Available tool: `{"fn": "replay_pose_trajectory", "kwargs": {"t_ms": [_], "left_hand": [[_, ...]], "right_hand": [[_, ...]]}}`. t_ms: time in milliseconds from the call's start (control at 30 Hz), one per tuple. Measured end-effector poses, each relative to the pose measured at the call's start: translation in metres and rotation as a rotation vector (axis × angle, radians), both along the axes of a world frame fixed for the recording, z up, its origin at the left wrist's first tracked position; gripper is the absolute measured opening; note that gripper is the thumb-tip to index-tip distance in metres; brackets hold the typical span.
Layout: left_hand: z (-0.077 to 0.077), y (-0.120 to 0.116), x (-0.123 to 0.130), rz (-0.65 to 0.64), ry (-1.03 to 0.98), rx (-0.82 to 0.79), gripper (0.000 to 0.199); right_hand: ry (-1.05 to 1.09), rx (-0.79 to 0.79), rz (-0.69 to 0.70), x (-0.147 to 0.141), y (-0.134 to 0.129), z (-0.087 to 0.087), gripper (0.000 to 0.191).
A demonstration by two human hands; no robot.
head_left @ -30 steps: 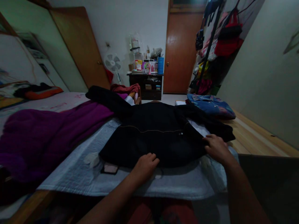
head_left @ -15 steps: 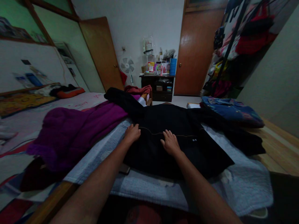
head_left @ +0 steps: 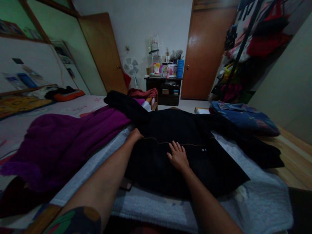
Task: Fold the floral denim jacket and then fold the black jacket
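Note:
A black jacket [head_left: 170, 172] lies spread out, sleeves stretched to both sides, with a thin brown seam line across its body and two small pale studs at the right. My left hand [head_left: 135, 136] is at the jacket's left edge just under the sleeve, its fingers curled down on the cloth and partly hidden. On the middle of the jacket, by the seam, my right hand [head_left: 178, 156] lies flat with fingers spread. Under the jacket is a pale blue quilted cover [head_left: 156, 203].
A purple fleecy garment [head_left: 63, 139] lies to the left, beside the bed [head_left: 95, 100]. Folded denim clothing [head_left: 243, 117] rests at the right. A dark cabinet [head_left: 162, 92] and a white fan [head_left: 131, 66] stand at the back wall. Bags hang at the right.
My left hand has moved slightly left and its fingers look more curled at the jacket's edge. My right hand stays flat on the cloth. The view has shifted a little.

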State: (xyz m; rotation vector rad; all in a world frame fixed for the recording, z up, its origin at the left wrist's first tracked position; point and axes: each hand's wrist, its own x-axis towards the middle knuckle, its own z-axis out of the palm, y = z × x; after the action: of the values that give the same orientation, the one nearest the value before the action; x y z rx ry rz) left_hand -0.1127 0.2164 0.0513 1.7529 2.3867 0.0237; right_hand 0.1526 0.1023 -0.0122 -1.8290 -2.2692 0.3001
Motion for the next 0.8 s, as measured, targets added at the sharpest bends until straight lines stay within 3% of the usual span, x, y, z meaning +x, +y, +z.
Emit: {"fn": "replay_pose_trajectory", "kwargs": {"t_ms": [133, 367, 467, 533, 667, 800], "left_hand": [[0.003, -0.010, 0.001, -0.109, 0.087, 0.100, 0.040], [-0.008, -0.033, 0.022, -0.270, 0.220, 0.281, 0.036], [-0.017, -0.035, 0.049, -0.500, 0.180, 0.342, 0.039], [-0.026, -0.035, 0.069, -0.644, 0.098, 0.273, 0.043], [-0.049, -0.039, 0.095, -0.600, -0.008, 0.007, 0.065], [-0.063, -0.044, 0.100, -0.561, 0.002, 0.014, 0.071]], "right_hand": [[0.002, -0.003, -0.001, 0.001, 0.002, -0.001, 0.062], [-0.011, -0.015, -0.015, -0.001, 0.002, -0.002, 0.062], [-0.016, -0.011, -0.017, -0.002, 0.002, 0.003, 0.061], [-0.021, -0.030, 0.000, -0.001, 0.007, 0.014, 0.057], [-0.022, -0.120, 0.023, 0.009, 0.037, 0.044, 0.043], [0.028, -0.152, 0.026, 0.016, 0.080, 0.060, 0.042]]}}
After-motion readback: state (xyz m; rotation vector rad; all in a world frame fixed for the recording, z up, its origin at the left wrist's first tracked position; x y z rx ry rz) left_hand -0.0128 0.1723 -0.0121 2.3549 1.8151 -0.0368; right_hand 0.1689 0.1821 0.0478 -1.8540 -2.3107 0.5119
